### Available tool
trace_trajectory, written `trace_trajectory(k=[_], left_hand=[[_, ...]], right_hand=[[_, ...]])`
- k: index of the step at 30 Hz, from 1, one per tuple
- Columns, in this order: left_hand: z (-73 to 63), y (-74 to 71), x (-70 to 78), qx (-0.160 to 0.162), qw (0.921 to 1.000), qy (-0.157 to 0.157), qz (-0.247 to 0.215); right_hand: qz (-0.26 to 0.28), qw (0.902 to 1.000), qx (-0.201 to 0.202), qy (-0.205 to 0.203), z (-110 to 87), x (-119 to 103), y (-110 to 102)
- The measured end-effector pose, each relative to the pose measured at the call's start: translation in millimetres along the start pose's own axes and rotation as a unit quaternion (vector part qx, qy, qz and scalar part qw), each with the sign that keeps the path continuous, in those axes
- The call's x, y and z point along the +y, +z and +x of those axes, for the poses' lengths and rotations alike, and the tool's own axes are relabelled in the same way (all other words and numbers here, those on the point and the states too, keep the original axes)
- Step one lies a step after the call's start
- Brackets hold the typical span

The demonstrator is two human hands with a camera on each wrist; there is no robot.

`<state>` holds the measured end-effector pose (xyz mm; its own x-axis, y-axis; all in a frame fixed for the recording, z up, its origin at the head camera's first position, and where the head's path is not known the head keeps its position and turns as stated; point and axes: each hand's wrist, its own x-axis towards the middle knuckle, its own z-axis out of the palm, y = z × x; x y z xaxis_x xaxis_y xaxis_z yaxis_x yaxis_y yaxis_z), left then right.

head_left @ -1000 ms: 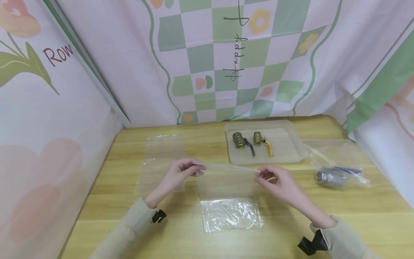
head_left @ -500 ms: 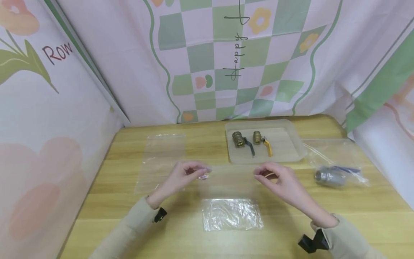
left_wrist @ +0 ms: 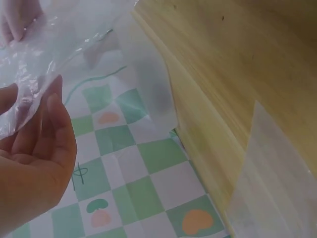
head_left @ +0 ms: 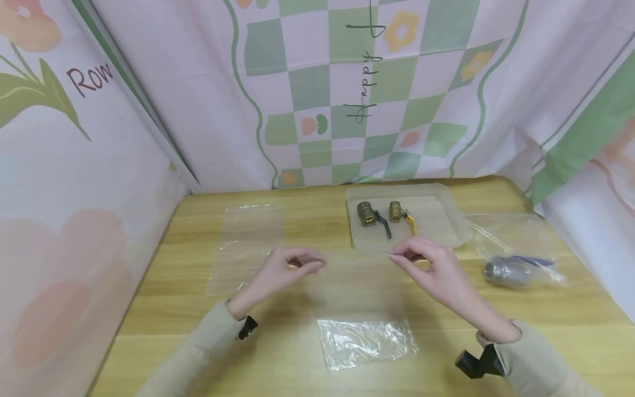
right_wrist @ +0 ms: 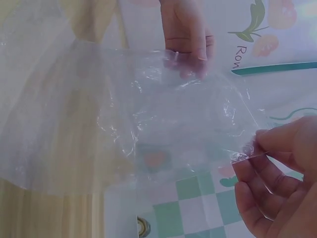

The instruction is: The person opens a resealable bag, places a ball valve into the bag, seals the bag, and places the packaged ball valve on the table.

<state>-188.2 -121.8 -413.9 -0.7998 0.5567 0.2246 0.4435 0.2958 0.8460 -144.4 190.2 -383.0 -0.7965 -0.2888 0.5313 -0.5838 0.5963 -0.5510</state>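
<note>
A clear plastic zip bag [head_left: 367,344] hangs between my hands over the table, its lower part shiny and creased. My right hand [head_left: 441,273] pinches one top corner between thumb and fingertips, plain in the right wrist view. At the other side of the mouth, my left hand [head_left: 285,270] holds the edge between thumb and fingers. In the left wrist view the bag's film [left_wrist: 27,94] runs between that thumb and the fingers. The bag looks empty.
Behind the hands, a translucent tray [head_left: 446,244] holds a brass ball valve with a black lever [head_left: 366,214] and one with a yellow lever [head_left: 394,211]. Another clear bag [head_left: 250,237] lies flat at left. A bagged grey valve with a blue lever [head_left: 508,272] lies right.
The bag's lower end has swung toward me and a little right. The hands have drawn slightly closer together, and the right one has risen slightly. The valves and other bags stay put.
</note>
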Motion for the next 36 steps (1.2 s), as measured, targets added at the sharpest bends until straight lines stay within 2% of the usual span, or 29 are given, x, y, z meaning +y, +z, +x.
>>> trace_trajectory(k=[3,7,20,27,31,36], left_hand=[[1.6,0.3,3.1,0.021,0.9995,0.013,0.021],[2.7,-0.1,5.9,0.037,0.9988,0.029,0.018],[2.1,3.8,16.1,0.031,0.9972,0.059,0.035],[2.1,5.9,20.2,0.027,0.997,0.054,0.048],[2.7,7.5,19.4,0.028,0.9971,0.058,0.041],[2.4,8.7,20.1,0.033,0.9969,0.063,0.032]], right_hand=[[-0.003,1.0,-0.006,0.002,-0.7,-1,0],[-0.012,0.9997,-0.019,-0.001,-1.5,-2,-1],[-0.002,0.9988,-0.027,-0.041,-0.6,-10,-1],[-0.01,0.9989,-0.03,-0.036,-0.9,-11,0],[0.002,0.9978,-0.036,-0.056,1.4,-12,0],[0.029,0.9913,-0.068,-0.109,8.9,-15,-2]])
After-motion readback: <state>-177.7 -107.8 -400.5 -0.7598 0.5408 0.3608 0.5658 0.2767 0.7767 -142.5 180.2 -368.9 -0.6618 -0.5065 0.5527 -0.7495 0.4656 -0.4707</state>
